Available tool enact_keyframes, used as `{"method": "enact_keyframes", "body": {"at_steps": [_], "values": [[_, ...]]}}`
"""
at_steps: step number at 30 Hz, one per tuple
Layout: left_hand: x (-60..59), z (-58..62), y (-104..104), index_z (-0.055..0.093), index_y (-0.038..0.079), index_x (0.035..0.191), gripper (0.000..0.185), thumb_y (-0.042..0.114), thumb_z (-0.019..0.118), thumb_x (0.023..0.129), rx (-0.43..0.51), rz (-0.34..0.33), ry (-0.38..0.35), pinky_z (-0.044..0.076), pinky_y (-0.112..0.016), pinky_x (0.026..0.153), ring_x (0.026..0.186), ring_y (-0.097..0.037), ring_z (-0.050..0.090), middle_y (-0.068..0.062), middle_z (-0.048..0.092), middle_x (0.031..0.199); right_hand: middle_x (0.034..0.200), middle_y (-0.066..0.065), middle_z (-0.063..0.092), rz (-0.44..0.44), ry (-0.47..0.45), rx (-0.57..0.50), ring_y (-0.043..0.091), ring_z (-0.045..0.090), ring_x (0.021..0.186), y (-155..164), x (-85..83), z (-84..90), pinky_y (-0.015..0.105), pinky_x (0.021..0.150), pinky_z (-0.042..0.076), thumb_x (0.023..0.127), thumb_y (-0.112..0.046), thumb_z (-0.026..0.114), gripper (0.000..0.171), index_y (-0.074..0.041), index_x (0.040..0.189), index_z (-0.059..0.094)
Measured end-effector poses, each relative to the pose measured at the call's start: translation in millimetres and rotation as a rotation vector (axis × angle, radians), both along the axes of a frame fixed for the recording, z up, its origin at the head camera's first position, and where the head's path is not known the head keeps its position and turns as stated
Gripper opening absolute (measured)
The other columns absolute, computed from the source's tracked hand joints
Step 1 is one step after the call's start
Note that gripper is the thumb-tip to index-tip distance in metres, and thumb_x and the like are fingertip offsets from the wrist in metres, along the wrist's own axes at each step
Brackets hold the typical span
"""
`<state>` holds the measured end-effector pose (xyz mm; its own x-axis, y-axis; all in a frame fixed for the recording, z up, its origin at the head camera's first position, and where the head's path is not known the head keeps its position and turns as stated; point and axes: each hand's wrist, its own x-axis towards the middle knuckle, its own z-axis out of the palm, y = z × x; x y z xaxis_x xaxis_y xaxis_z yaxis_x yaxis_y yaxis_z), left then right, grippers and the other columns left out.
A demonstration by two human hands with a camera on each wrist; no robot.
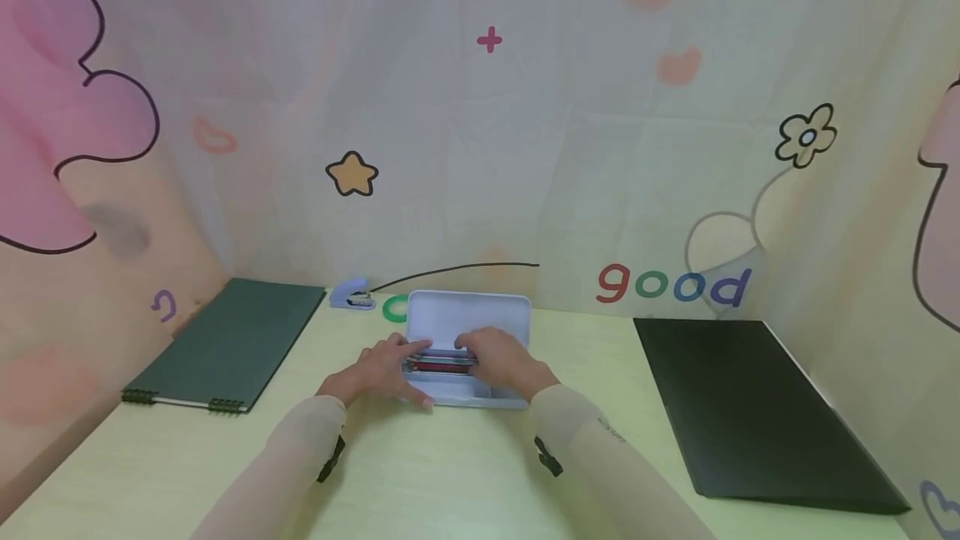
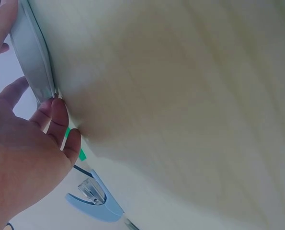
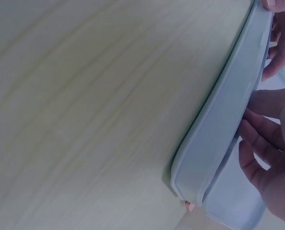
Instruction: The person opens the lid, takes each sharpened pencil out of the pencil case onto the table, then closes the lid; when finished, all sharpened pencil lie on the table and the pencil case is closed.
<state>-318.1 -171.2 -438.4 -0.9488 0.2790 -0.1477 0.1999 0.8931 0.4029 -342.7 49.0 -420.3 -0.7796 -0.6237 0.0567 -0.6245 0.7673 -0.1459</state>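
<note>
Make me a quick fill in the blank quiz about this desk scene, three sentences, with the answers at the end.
1. Both hands rest in the open pale blue ____ at the middle of the table.
2. The spiral-bound green notebook lies on the person's ____ side.
3. The blue stapler sits beside the notebook's far ____ corner.

Missing words: pencil case; left; right
</note>
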Motion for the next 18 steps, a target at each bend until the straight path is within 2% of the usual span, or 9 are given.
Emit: {"method": "enact_keyframes", "body": {"at_steps": [4,11,18], "values": [[-0.1,-0.5,0.1,0.043,0.026,0.152,0.101,0.056,0.088,0.066,-0.004,0.004,-0.003,0.039,-0.050,0.099,0.114,-0.030,0.047,-0.013,0.047,0.131,0.098,0.001,0.072,0.007,-0.036,-0.024,0.016,0.061,0.088,-0.2,-0.5,0.3,0.036,0.093,0.052,0.089,-0.007,0.072,0.030,-0.012,0.118,0.070],[0.3,-0.1,0.3,0.043,0.027,0.152,0.102,0.056,0.088,0.066,-0.006,0.004,-0.004,0.040,-0.051,0.099,0.114,-0.030,0.047,-0.013,0.047,0.132,0.105,-0.001,0.071,-0.031,-0.124,-0.026,0.015,0.059,0.092,-2.2,0.4,1.4,0.037,0.098,0.050,0.092,-0.006,0.068,0.032,-0.016,0.122,0.070],[-1.2,-3.1,-0.1,0.043,0.028,0.152,0.101,0.057,0.087,0.066,-0.005,0.010,-0.002,0.040,-0.050,0.100,0.116,-0.030,0.047,-0.012,0.047,0.133,0.104,-0.001,0.070,-0.021,-0.138,-0.012,0.016,0.057,0.091,-3.5,-0.7,2.5,0.038,0.098,0.050,0.091,-0.003,0.068,0.037,-0.016,0.126,0.068]]}}
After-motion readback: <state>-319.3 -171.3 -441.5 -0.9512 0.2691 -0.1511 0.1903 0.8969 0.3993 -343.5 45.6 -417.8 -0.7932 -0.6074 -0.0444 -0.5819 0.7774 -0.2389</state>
